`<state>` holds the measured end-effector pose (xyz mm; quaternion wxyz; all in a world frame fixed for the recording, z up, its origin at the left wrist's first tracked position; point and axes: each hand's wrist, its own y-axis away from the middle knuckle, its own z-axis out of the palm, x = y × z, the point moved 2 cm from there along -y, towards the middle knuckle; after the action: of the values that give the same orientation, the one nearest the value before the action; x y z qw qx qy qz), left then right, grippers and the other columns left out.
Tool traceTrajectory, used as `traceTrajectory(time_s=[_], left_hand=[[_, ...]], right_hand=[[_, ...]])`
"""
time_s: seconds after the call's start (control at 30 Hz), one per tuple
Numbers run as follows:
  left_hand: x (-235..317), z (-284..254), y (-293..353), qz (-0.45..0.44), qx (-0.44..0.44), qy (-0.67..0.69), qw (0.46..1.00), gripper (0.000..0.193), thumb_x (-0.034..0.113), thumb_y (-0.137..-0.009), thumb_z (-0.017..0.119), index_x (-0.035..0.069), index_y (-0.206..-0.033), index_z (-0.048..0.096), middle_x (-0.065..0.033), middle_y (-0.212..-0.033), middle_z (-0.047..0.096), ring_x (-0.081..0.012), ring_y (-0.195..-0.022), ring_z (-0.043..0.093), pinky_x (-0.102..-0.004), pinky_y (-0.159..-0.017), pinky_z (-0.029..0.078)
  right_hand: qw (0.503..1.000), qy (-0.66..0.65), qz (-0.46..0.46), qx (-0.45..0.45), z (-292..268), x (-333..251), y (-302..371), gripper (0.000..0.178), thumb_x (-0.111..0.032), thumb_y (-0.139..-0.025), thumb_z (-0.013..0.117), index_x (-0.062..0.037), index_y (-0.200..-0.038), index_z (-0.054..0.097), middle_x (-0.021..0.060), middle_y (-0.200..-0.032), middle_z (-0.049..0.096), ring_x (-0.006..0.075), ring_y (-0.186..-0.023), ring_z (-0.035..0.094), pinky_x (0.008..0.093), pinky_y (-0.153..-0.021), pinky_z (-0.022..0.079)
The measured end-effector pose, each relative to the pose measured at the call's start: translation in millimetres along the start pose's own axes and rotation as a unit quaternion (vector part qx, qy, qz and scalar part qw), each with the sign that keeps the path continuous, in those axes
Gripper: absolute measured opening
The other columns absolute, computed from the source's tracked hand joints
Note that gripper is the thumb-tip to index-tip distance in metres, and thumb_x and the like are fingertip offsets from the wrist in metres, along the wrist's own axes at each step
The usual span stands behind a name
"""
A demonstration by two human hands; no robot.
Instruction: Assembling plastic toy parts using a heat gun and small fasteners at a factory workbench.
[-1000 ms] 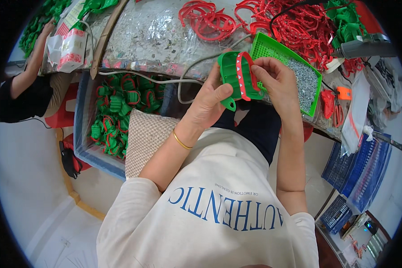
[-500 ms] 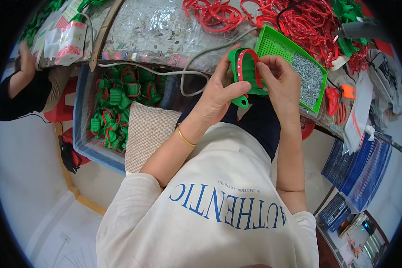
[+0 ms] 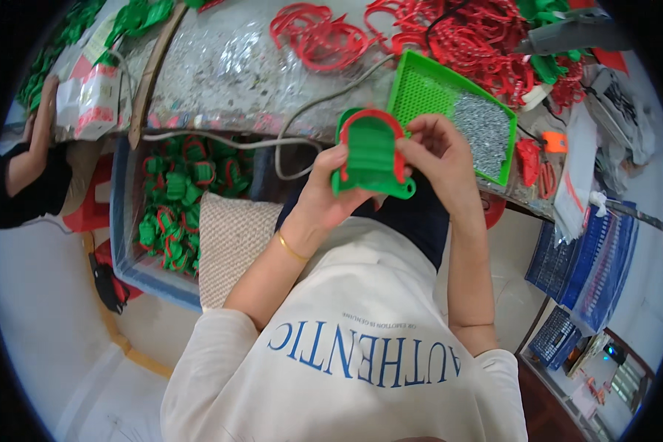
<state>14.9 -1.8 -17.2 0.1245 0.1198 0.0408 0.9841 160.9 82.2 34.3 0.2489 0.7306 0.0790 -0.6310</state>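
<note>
My left hand [image 3: 323,188] grips a green plastic toy part [image 3: 374,151] by its left side and lower edge. A U-shaped red plastic strip [image 3: 379,116] runs around the rim of this part, and a small tab with a hole sticks out at its lower right. My right hand [image 3: 449,158] is closed at the right side of the strip, its thumb and bent fingers pinching there. The part is held over my lap, with its ribbed inner face turned up. Some of my left fingers are hidden behind it.
A green tray [image 3: 412,88] of small metal pieces lies on the table beside heaped red strips [image 3: 468,48]. Scissors [image 3: 546,180] rest to the right. A blue-rimmed bin [image 3: 121,221] of green-and-red parts [image 3: 177,184] stands left, near another person's arm [image 3: 29,166].
Both hands have moved slightly left and down in view. The green part has been turned so its inner face shows more fully. The other person's hand has shifted.
</note>
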Motion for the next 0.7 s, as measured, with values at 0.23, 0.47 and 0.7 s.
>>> traceTrajectory(time_s=[0.23, 0.47, 0.7], left_hand=[[-14.1, -1.9, -6.9, -0.055, -0.037, 0.135, 0.989, 0.079, 0.036, -0.079, 0.07, 0.016, -0.146, 0.034, -0.0232, -0.129, 0.052, -0.0432, -0.116, 0.054, -0.0525, -0.098, 0.048], [-33.8, 7.4, -18.0, -0.101, -0.048, 0.11, 0.988, 0.075, 0.048, -0.085, 0.059, -0.002, -0.138, 0.041, -0.0306, -0.128, 0.052, -0.0411, -0.113, 0.058, -0.0493, -0.096, 0.05], [-31.8, 9.0, -29.5, -0.102, -0.049, 0.109, 0.988, 0.076, 0.049, -0.085, 0.059, -0.001, -0.139, 0.039, -0.0307, -0.13, 0.051, -0.0406, -0.113, 0.057, -0.0495, -0.097, 0.048]], right_hand=[[0.746, 0.095, -0.457, 0.476, -95.2, -61.1, 2.2, 0.028, -0.01, -0.092, 0.062, 0.0026, -0.115, 0.051, 0.0115, -0.106, 0.059, 0.0206, -0.097, 0.06, 0.0306, -0.092, 0.047], [0.949, 0.027, -0.295, 0.107, -141.4, -135.2, -56.1, 0.053, -0.024, -0.087, 0.07, -0.002, -0.127, 0.042, 0.0109, -0.102, 0.059, 0.0221, -0.098, 0.059, 0.0337, -0.097, 0.041], [0.918, -0.078, -0.227, -0.316, -153.2, -125.2, -77.2, 0.05, -0.039, -0.081, 0.076, -0.0142, -0.113, 0.047, -0.0018, -0.082, 0.048, 0.0121, -0.078, 0.05, 0.0293, -0.084, 0.038]])
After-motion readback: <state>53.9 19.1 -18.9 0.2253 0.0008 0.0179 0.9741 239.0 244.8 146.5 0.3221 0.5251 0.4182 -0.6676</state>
